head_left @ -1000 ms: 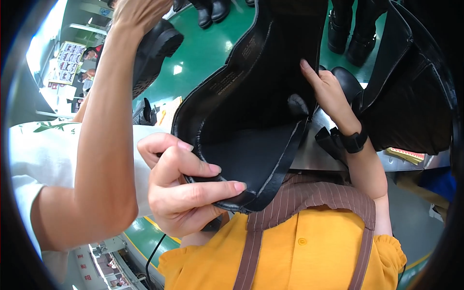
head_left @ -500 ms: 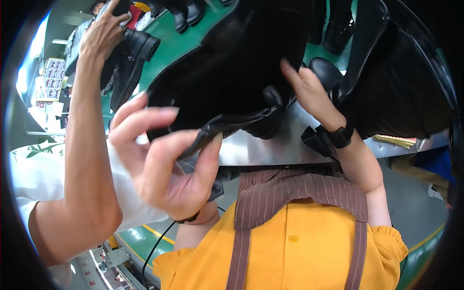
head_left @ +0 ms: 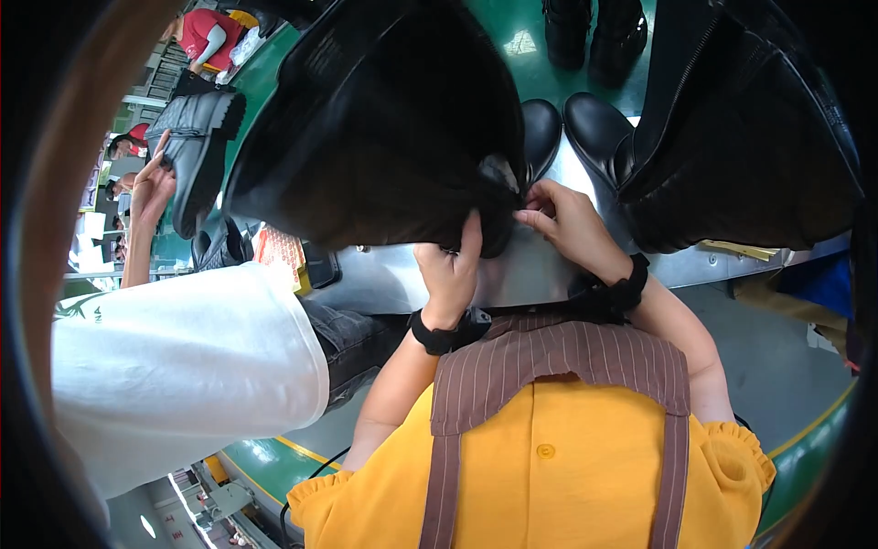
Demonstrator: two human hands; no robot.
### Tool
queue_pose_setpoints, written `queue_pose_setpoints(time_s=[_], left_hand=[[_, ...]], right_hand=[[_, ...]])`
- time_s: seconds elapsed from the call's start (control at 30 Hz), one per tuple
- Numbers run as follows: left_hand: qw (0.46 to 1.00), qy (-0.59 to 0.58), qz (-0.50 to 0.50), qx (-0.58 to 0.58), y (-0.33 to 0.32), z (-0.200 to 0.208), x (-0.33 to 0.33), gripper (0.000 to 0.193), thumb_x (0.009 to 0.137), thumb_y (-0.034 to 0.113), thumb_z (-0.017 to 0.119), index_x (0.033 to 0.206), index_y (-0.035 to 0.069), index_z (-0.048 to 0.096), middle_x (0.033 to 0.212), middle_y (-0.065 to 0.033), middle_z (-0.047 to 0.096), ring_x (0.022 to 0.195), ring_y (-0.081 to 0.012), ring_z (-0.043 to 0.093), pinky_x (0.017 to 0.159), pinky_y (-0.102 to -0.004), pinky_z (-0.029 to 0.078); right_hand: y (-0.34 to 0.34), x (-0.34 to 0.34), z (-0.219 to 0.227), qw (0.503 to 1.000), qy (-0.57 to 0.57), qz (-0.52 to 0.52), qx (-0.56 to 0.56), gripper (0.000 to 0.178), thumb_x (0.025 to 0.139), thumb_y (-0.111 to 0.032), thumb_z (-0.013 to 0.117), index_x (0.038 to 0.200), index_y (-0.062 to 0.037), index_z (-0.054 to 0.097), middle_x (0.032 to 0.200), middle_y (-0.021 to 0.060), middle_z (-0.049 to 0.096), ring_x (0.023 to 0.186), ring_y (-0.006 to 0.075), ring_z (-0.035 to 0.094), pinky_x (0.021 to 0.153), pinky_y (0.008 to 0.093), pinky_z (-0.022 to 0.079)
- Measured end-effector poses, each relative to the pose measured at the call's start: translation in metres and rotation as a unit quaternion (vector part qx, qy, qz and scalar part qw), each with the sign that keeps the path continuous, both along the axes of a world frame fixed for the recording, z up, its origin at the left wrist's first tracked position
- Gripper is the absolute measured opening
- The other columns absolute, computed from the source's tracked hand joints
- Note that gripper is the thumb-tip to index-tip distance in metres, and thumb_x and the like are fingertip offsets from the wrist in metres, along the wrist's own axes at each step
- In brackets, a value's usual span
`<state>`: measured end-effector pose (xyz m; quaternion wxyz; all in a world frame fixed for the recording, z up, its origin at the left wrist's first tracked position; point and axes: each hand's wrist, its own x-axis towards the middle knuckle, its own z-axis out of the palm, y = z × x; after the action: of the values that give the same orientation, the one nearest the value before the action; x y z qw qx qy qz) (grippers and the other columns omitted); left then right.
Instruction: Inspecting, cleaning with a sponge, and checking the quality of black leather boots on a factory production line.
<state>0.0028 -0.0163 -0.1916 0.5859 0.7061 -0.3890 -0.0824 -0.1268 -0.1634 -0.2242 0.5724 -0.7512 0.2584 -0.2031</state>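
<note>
A tall black boot (head_left: 384, 137) lies over the metal table, its wide shaft spread toward me and the left. My left hand (head_left: 448, 274) grips the near edge of its leather, forefinger pointing up over it and the other fingers partly hidden. At the boot's ankle, my right hand (head_left: 572, 224) is closed in a pinch against the leather. What exactly sits between those fingertips is too dark to see. Close by on the right stands another tall black boot (head_left: 732, 165) with a silver zip along its shaft; its rounded toe points away from me.
The metal table's edge (head_left: 512, 288) runs in front of me. More black boots (head_left: 594, 37) stand beyond. On my left, a co-worker in a white shirt (head_left: 183, 357) holds up a black boot (head_left: 197, 151). A phone-like dark object (head_left: 322, 265) and yellow papers (head_left: 739, 249) lie on the table.
My left hand has come down and right, from lifting the boot's near edge to gripping it near the ankle. My right hand has closed there. The boot shaft has swung left.
</note>
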Motion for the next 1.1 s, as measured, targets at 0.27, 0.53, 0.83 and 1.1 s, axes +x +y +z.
queue_pose_setpoints(time_s=[0.27,0.53,0.83,1.1], left_hand=[[0.994,0.023,-0.099,0.050,0.002,0.000,0.005,0.040,0.076,0.002,0.084,0.112,-0.003,0.066,0.102,-0.0075,0.072,0.092,-0.0167,0.068,0.086,-0.0306,0.054],[0.994,0.074,-0.012,0.084,0.003,-0.025,0.004,0.043,0.072,0.006,0.087,0.110,0.000,0.068,0.104,-0.0078,0.072,0.095,-0.0154,0.068,0.086,-0.0309,0.054],[0.989,0.102,-0.038,0.099,-0.002,-0.015,0.004,0.064,0.075,0.011,0.085,0.130,0.000,0.055,0.120,-0.0150,0.069,0.109,-0.0222,0.066,0.096,-0.0332,0.051],[0.980,0.185,-0.066,0.016,0.000,0.032,0.019,0.081,0.070,0.013,0.089,0.136,-0.002,0.043,0.122,-0.0129,0.061,0.109,-0.0207,0.060,0.098,-0.0337,0.050]], right_hand=[[-0.011,0.005,0.001,0.991,0.073,0.094,0.066,0.031,0.100,-0.027,0.060,0.088,0.0023,0.065,0.069,0.0138,0.064,0.065,0.0224,0.065,0.062,0.0360,0.049],[0.002,0.006,0.051,0.974,0.039,0.065,0.212,0.032,0.104,-0.023,0.050,0.082,-0.0029,0.060,0.068,-0.0007,0.058,0.059,0.0058,0.052,0.054,0.0232,0.042],[-0.002,0.003,0.218,0.950,-0.241,0.178,0.090,0.027,0.105,-0.021,0.052,0.089,-0.0016,0.060,0.073,0.0002,0.059,0.059,0.0048,0.052,0.054,0.0219,0.043],[-0.025,0.008,0.110,0.967,-0.143,-0.071,-0.199,0.049,0.094,-0.027,0.068,0.134,-0.0033,0.053,0.127,0.0176,0.058,0.117,0.0293,0.056,0.101,0.0384,0.043]])
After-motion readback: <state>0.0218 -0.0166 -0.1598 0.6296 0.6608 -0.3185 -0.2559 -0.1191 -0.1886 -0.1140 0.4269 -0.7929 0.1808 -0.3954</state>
